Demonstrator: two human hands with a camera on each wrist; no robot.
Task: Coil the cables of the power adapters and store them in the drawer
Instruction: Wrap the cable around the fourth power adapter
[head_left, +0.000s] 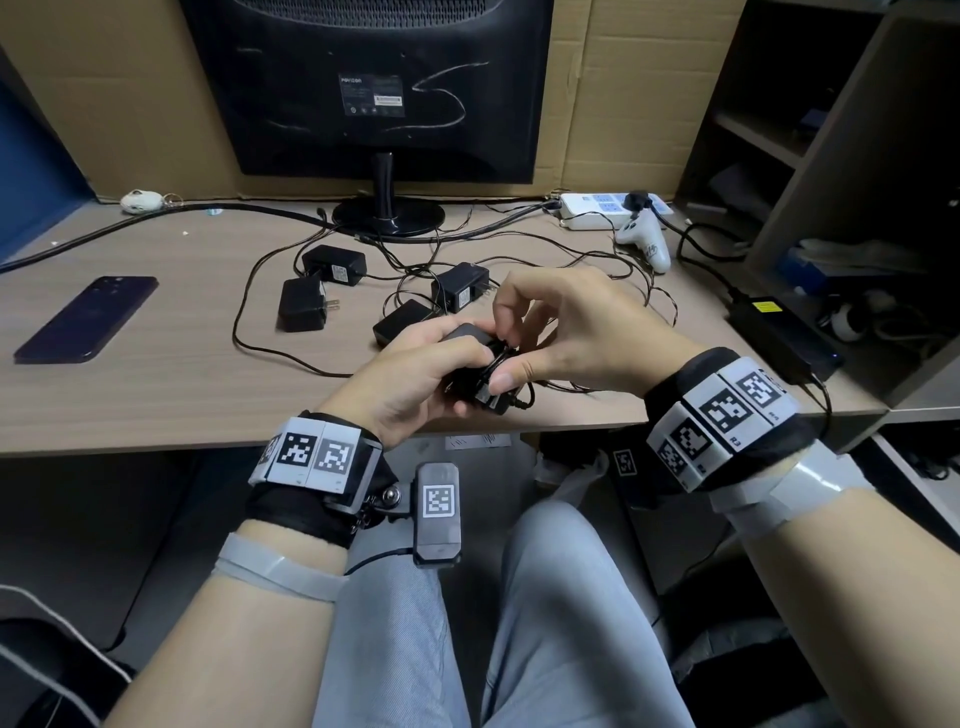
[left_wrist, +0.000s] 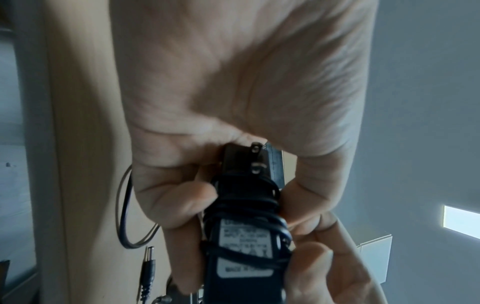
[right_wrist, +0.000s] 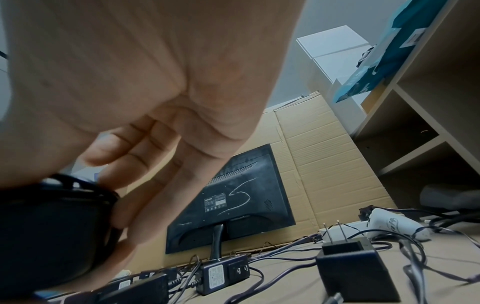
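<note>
Head view shows the left hand (head_left: 415, 379) wrapped round a small black plastic power adapter (left_wrist: 244, 246), a light, rigid block best clasped by its body. Right hand (head_left: 566, 322) pinches the thin, springy black cable (left_wrist: 259, 197) wound over it. Beyond the grip, four loose black adapters (head_left: 332, 265) lie uncoiled on the desk (head_left: 156, 384).

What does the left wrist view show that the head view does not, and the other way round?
Only the left wrist view shows the held adapter's printed label, its two plug prongs and a loose barrel plug. Only the head view shows the phone, monitor, white game controller and four adapters lying on the desk. Both show the left hand gripping the cable-wrapped adapter, with the right hand on it.
</note>
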